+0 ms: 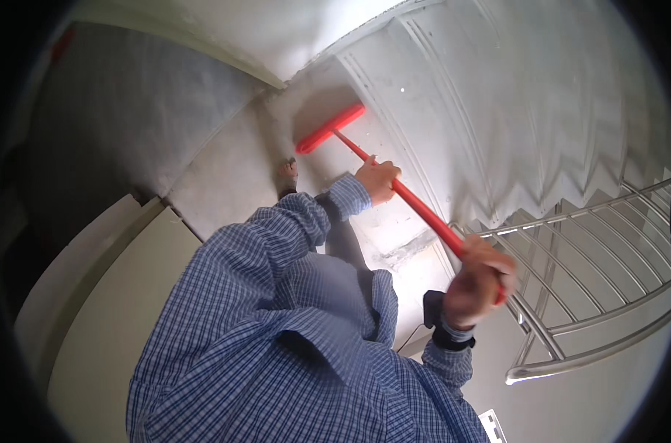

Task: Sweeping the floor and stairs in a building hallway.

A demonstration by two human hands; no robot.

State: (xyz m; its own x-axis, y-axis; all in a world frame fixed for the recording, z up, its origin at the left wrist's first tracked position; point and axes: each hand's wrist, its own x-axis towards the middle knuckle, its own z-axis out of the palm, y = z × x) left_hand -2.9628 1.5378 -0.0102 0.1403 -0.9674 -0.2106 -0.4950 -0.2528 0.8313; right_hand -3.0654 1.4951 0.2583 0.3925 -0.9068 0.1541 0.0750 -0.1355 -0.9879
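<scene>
A red push broom [421,207] slants across the view, its long handle running from lower right to upper left. Around the lower part of the handle is my left hand [378,180]. My right hand [479,279], slightly blurred, grips the handle near its top end. The wide broom head [330,128] is down at the landing floor [225,160], close to the foot of the steps. Its underside is hidden from me.
Pale steps [452,99] rise on the right beside a metal railing [590,266]. A wall corner [283,80] stands beyond the broom head. At the left are a darker floor area [119,111] and a pale panel [119,299]. My bare foot [288,169] is near the broom.
</scene>
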